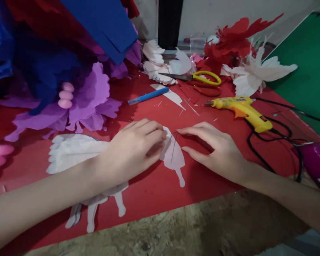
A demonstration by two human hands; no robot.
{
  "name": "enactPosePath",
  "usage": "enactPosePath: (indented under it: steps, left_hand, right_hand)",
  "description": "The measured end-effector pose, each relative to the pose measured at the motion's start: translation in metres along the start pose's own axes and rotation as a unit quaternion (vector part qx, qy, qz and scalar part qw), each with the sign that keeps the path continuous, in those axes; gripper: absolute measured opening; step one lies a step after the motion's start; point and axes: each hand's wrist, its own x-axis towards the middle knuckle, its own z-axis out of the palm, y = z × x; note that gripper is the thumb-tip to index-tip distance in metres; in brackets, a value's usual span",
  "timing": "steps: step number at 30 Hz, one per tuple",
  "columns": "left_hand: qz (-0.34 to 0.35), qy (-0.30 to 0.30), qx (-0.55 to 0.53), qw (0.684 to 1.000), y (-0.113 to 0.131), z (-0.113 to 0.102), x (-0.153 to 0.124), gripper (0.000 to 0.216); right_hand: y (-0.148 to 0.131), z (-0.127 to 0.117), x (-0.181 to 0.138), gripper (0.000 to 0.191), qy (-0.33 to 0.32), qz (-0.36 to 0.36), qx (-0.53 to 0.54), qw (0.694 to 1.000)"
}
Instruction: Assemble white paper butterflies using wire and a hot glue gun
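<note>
A small white paper cutout (175, 152) with scalloped edges and a narrow stem lies on the red sheet between my hands. My left hand (140, 144) is closed at its upper left edge, fingers curled; the thumb's grip is partly hidden. Across the cutout lies a thin dark wire (172, 151), bent to a sharp angle at its top. My right hand (213, 144) has thumb and forefinger apart, the forefinger tip at the wire's bend. Under my left forearm sits a stack of similar white paper petals (74, 149), partly covered.
A yellow glue gun (242, 108) with a black cord lies right, beyond my right hand. Scissors (194, 76) and a blue pen (149, 96) lie farther back. Purple paper petals (89, 99) crowd the left; red (234, 39) and white paper flowers (258, 71) stand back right.
</note>
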Motion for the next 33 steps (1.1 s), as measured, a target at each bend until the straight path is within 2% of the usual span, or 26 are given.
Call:
enactPosePath:
  steps: [10,18,33]
  left_hand:
    - [0.010,-0.002,0.012,1.000,0.0000,0.0008,0.0001,0.014]
    - [0.013,0.004,0.017,1.000,0.0001,0.0014,0.0007,0.013]
    - [0.012,0.001,0.014,1.000,-0.0005,0.0037,0.0000,0.015]
  right_hand:
    - [-0.0043,0.0021,-0.0008,0.034,-0.011,0.009,-0.022,1.000]
    - [-0.0035,0.0039,0.0008,0.052,-0.033,0.002,-0.038,0.999]
    - [-0.0050,0.0038,0.0027,0.055,-0.056,-0.003,-0.053,0.997]
